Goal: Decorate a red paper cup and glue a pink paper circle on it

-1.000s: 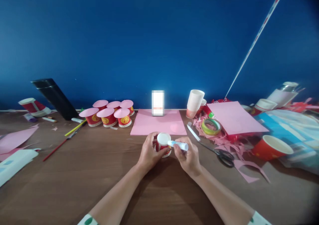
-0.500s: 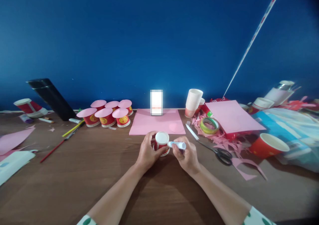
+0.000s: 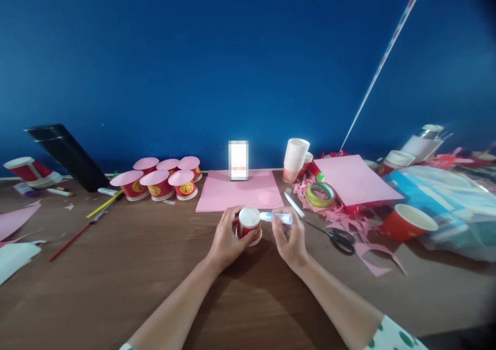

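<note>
My left hand (image 3: 226,236) is wrapped round a small red paper cup (image 3: 249,226) turned upside down, its white base facing up. My right hand (image 3: 289,239) pinches a white and blue glue stick (image 3: 276,217), held sideways with its tip at the rim of the cup's base. Both hands hover just above the brown table (image 3: 116,267), in front of a flat pink paper sheet (image 3: 238,192).
Several red cups capped with pink discs (image 3: 158,179) stand at the back left. A stack of cups (image 3: 294,160), a tape roll (image 3: 320,194), scissors (image 3: 337,236), pink scraps, another pink sheet (image 3: 354,179) and an open red cup (image 3: 406,222) lie right. Pencils (image 3: 83,221) lie left.
The view has drifted a little, so everything sits slightly further left. The glue stick's tip has slid a bit along the cup's base. Both hands keep their grips.
</note>
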{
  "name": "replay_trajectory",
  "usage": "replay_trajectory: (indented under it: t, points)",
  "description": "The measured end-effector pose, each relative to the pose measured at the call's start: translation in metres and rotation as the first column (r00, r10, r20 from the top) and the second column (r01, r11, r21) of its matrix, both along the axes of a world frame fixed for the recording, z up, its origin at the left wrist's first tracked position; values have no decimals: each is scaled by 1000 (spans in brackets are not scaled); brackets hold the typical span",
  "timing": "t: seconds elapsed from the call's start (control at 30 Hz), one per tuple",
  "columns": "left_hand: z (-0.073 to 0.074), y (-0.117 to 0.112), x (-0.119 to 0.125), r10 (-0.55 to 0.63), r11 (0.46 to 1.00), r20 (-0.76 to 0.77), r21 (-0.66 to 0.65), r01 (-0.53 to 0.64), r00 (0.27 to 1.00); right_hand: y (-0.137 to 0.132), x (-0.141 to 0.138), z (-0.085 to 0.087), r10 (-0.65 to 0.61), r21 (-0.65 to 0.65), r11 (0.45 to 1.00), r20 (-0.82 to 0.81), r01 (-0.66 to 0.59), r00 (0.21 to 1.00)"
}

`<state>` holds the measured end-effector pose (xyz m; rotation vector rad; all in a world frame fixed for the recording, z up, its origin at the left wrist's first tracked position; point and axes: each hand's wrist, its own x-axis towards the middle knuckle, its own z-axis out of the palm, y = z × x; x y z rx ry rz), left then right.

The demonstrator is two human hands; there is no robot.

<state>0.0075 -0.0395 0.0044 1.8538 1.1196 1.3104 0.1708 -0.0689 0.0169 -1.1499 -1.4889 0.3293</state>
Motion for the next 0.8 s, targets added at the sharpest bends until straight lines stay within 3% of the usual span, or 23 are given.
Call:
replay_trajectory:
  t: [0.6, 0.8]
  points:
    - [1, 0, 0, -10, 999, 46, -38, 12, 999, 5, 3, 5, 13, -5, 1000, 55, -13, 998]
    - [-1, -1, -2, -59, 996, 28, -65, 61, 998, 7, 3, 6, -72, 16, 997, -22, 72, 997]
